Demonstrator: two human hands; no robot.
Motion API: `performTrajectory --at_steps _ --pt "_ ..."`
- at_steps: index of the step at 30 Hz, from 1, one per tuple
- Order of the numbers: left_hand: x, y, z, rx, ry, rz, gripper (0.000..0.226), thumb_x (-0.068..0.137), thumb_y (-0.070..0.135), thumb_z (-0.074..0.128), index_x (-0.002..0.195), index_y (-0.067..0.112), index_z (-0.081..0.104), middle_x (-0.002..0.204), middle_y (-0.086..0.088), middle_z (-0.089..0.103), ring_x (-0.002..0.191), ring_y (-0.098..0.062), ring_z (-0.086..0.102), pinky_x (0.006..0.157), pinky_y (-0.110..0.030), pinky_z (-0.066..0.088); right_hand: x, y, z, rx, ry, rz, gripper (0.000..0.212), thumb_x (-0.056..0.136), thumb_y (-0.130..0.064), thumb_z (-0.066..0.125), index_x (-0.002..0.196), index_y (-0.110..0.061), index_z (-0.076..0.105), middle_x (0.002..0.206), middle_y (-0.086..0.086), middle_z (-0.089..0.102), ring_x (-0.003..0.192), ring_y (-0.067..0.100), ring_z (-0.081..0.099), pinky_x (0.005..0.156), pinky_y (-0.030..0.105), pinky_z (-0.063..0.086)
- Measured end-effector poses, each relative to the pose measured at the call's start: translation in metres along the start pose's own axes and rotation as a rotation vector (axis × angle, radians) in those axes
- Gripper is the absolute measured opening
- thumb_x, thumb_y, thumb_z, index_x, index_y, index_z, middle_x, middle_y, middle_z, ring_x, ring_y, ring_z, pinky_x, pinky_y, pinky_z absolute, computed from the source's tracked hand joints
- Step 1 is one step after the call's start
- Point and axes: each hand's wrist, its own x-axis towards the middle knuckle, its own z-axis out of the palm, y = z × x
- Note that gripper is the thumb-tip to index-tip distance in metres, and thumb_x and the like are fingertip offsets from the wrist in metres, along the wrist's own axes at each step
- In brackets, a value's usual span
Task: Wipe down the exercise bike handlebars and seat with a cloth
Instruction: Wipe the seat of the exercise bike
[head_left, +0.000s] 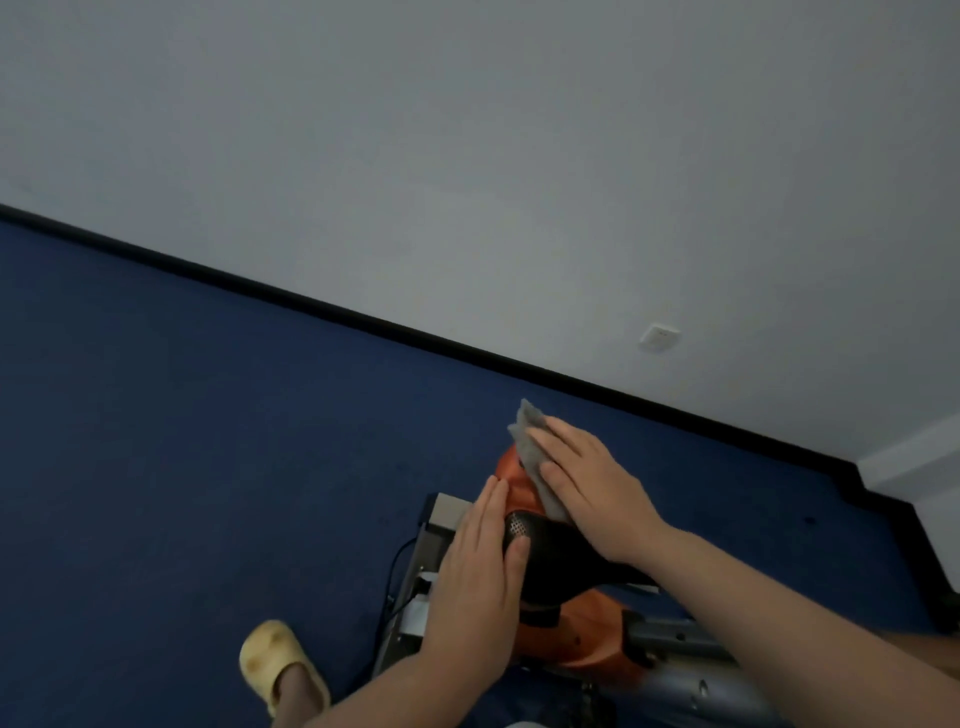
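Both forearms reach in from the bottom edge toward the exercise bike (587, 644), whose orange body and grey frame tubes sit low in the view. Its black seat (566, 551) lies between the two hands, its perforated nose pointing away from the person.

Left hand (475, 577) lies flat along the seat's left flank, fingers straight and together, thumb resting on top of the perforated patch; it steadies rather than clutches, with nothing curled into its palm. Just beyond its fingertips shows an orange part of the bike, and to its outer side a grey metal block (449, 512) with a black cable (396, 571) running down past it.

Right hand (592, 493) presses flat, fingers extended, on the grey cloth (530, 441), pinning it against the orange part just ahead of the seat's nose (no pinch or fist, only a spread palm on top). A corner of the cloth sticks out past the fingertips, toward the wall; the rest runs under the palm down to the seat edge.

Below and outward of the left forearm, a foot in a yellow slipper (278, 662) stands on the blue carpet (182, 415). Well beyond the right hand's fingertips, a black skirting board (363, 319) meets the pale wall (467, 130), which carries a white socket plate (658, 338).
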Motion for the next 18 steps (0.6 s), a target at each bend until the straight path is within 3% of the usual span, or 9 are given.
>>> performTrajectory --at_steps 2,4,6,9,13,15,18 --pt "0.001 0.001 -0.002 0.031 -0.001 0.006 0.048 0.099 0.05 0.018 0.137 0.055 -0.011 0.154 0.029 0.004 0.142 0.008 0.009 0.118 -0.023 0.018 -0.001 0.017 -0.01 0.13 -0.064 0.11 0.049 0.098 -0.06 0.022 0.142 -0.044 0.033 0.152 -0.018 0.031 0.136 0.0 0.031 0.106 0.029 0.033" --pt "0.002 0.001 -0.003 0.053 -0.009 -0.003 0.05 0.101 0.047 0.02 0.138 0.054 -0.013 0.156 0.027 0.006 0.142 0.007 0.011 0.118 -0.024 0.018 0.02 0.023 -0.011 0.155 -0.109 0.305 0.043 0.103 -0.047 0.025 0.142 -0.033 0.037 0.145 -0.003 0.045 0.13 0.018 0.045 0.104 0.036 0.036" --pt "0.003 0.0 -0.003 0.082 -0.022 -0.016 0.054 0.102 0.046 0.021 0.145 0.048 -0.011 0.158 0.024 0.008 0.142 0.005 0.013 0.117 -0.023 0.019 0.043 0.011 -0.004 0.01 -0.108 0.407 0.039 0.105 -0.037 0.025 0.137 -0.026 0.044 0.142 0.004 0.048 0.126 0.026 0.048 0.099 0.037 0.038" --pt "0.002 -0.002 -0.003 0.106 -0.041 -0.043 0.059 0.101 0.048 0.024 0.151 0.041 -0.007 0.159 0.02 0.011 0.143 0.002 0.016 0.117 -0.026 0.02 0.043 -0.011 0.005 -0.04 0.013 0.292 0.04 0.096 -0.056 0.023 0.116 -0.04 0.054 0.128 -0.006 0.057 0.116 0.018 0.051 0.083 0.035 0.039" --pt "0.004 -0.004 -0.005 0.151 -0.083 -0.185 0.067 0.096 0.06 0.024 0.154 0.03 0.006 0.158 0.014 0.021 0.142 -0.005 0.022 0.116 -0.032 0.024 0.009 -0.001 0.0 -0.063 -0.028 -0.079 0.057 0.093 -0.065 0.025 0.139 -0.038 0.044 0.149 -0.015 0.032 0.136 0.004 0.021 0.101 0.027 0.027" --pt "0.004 -0.003 -0.007 0.198 -0.092 -0.191 0.07 0.092 0.064 0.02 0.153 0.03 0.011 0.153 0.013 0.028 0.139 -0.005 0.026 0.115 -0.033 0.026 0.025 0.004 -0.007 0.02 -0.102 -0.027 0.043 0.099 -0.05 0.034 0.135 -0.031 0.049 0.144 -0.009 0.04 0.133 0.009 0.033 0.104 0.029 0.032" --pt "0.004 -0.002 -0.009 0.192 -0.095 -0.211 0.07 0.09 0.066 0.019 0.149 0.029 0.022 0.145 0.013 0.037 0.133 -0.007 0.034 0.11 -0.032 0.03 0.064 -0.021 -0.008 -0.021 -0.173 0.125 0.023 0.097 -0.033 0.038 0.095 -0.034 0.061 0.114 -0.004 0.063 0.107 0.021 0.056 0.088 0.039 0.046"
